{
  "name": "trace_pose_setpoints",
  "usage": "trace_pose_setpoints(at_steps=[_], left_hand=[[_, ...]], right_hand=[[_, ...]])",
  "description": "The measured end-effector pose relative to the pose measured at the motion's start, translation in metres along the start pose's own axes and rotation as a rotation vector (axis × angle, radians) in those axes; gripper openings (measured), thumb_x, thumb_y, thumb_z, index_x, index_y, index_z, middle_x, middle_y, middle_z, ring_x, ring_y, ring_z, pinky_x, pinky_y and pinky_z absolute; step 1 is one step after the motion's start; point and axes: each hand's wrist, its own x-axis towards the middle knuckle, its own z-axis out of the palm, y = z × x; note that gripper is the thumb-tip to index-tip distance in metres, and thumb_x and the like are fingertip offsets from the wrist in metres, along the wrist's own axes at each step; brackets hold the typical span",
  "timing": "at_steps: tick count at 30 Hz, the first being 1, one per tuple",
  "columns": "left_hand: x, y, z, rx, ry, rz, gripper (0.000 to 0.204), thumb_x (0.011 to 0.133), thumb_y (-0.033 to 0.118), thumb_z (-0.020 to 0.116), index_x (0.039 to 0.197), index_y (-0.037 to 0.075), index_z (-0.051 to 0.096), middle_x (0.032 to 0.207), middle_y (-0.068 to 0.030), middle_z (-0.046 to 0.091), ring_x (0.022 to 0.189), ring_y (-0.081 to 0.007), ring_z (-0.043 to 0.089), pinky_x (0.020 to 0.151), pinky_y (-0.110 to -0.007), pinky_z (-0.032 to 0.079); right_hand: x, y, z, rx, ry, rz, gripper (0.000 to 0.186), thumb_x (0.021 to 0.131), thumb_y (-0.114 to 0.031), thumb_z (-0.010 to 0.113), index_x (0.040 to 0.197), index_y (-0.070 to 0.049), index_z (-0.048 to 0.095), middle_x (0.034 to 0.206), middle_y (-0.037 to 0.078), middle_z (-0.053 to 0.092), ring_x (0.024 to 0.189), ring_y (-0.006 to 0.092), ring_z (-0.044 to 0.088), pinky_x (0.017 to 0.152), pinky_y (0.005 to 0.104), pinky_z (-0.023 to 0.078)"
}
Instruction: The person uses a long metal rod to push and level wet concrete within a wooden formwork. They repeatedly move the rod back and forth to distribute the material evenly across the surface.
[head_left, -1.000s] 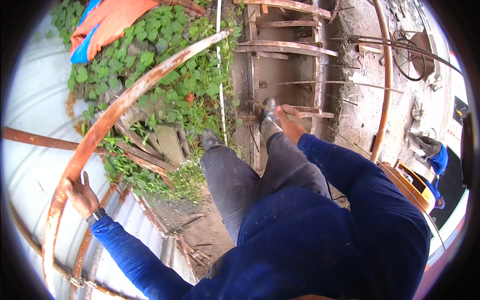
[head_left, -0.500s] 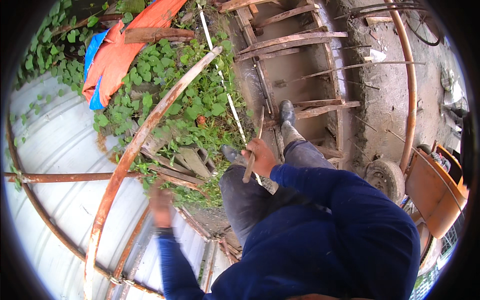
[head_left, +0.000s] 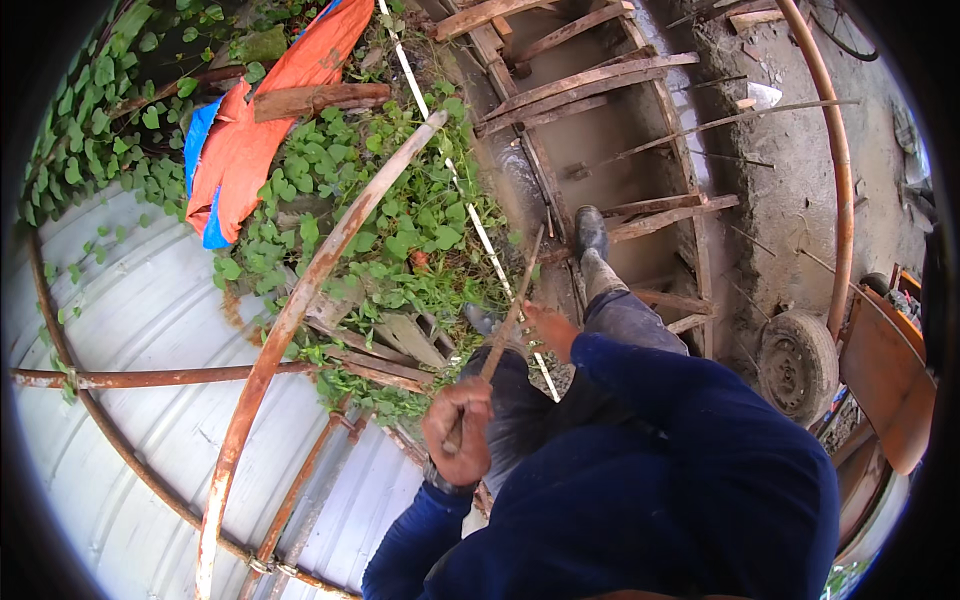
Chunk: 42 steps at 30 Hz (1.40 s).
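Observation:
A thin brown wooden stick [head_left: 507,335] slants up and away in front of my body. Around its lower end are the curled fingers of my left hand [head_left: 459,430], closed near my left thigh. My right hand [head_left: 552,331] is just beside the middle of the stick. Its fingers reach toward the stick and look loose, not wrapped round it. Under the stick lie my left knee and a boot partly hidden by leaves. My right boot [head_left: 591,232] stands at the edge of a wooden frame [head_left: 690,215] set over a muddy trench.
At left, rusty pipes [head_left: 290,325] cross pale corrugated metal sheeting [head_left: 130,300]. Green vines [head_left: 390,225], an orange and blue tarp [head_left: 245,150] and a long white rod [head_left: 475,220] lie ahead. A wheelbarrow wheel [head_left: 797,368] and a curved pipe [head_left: 842,190] stand at right.
My left hand has swung right, from over the metal sheeting, and taken hold of the stick's lower end. The right hand, which gripped the stick, has loosened and shifted slightly right.

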Motion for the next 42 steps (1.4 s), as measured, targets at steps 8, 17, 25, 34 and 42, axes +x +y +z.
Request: trace_pose_setpoints(at_steps=[8, 17, 25, 34, 42], left_hand=[[0.021, 0.027, -0.002, 0.08, -0.08, -0.127, 0.008, 0.103, -0.001, 0.056, 0.103, 0.0, 0.064, 0.105, -0.0127, 0.07, 0.076, -0.0122, 0.058, 0.072, -0.029, 0.049], [0.04, -0.012, -0.007, 0.121, -0.113, 0.117, 0.02, 0.091, -0.008, 0.056, 0.104, 0.002, 0.068, 0.089, -0.0107, 0.065, 0.078, -0.0234, 0.06, 0.093, -0.042, 0.051], [0.045, -0.013, -0.003, 0.203, -0.171, 0.403, 0.02, 0.092, -0.008, 0.057, 0.104, 0.003, 0.068, 0.079, -0.0077, 0.06, 0.074, -0.0238, 0.06, 0.088, -0.046, 0.053], [0.021, 0.079, -0.054, -0.095, 0.043, 0.172, 0.008, 0.1, 0.003, 0.058, 0.099, 0.0, 0.066, 0.087, -0.0099, 0.07, 0.068, -0.0167, 0.059, 0.071, -0.034, 0.051], [0.048, 0.001, -0.016, 0.091, -0.14, 0.14, 0.015, 0.096, -0.004, 0.059, 0.104, 0.001, 0.07, 0.091, -0.0075, 0.065, 0.077, -0.0165, 0.06, 0.075, -0.032, 0.052]], right_hand=[[0.077, -0.004, 0.043, 0.504, -0.032, -0.009, 0.02, 0.099, -0.015, 0.059, 0.11, -0.001, 0.05, 0.114, 0.02, 0.06, 0.086, 0.0302, 0.062, 0.077, 0.049, 0.056], [0.123, -0.095, 0.066, 0.533, 0.025, -0.2, 0.012, 0.091, 0.003, 0.056, 0.087, 0.012, 0.061, 0.091, 0.022, 0.062, 0.073, 0.0307, 0.061, 0.06, 0.0462, 0.05], [0.117, -0.144, 0.074, 0.21, -0.063, -0.263, 0.01, 0.093, -0.006, 0.063, 0.092, 0.004, 0.066, 0.085, 0.013, 0.061, 0.069, 0.0229, 0.061, 0.059, 0.0405, 0.052], [0.004, -0.056, 0.125, 0.343, 0.01, -0.076, 0.01, 0.095, -0.013, 0.061, 0.091, -0.005, 0.06, 0.084, 0.008, 0.062, 0.069, 0.0195, 0.06, 0.058, 0.0386, 0.053], [0.125, -0.048, 0.057, 0.508, 0.039, -0.115, 0.013, 0.09, -0.009, 0.065, 0.082, 0.0, 0.06, 0.093, 0.013, 0.068, 0.094, 0.0256, 0.072, 0.063, 0.0424, 0.054]])
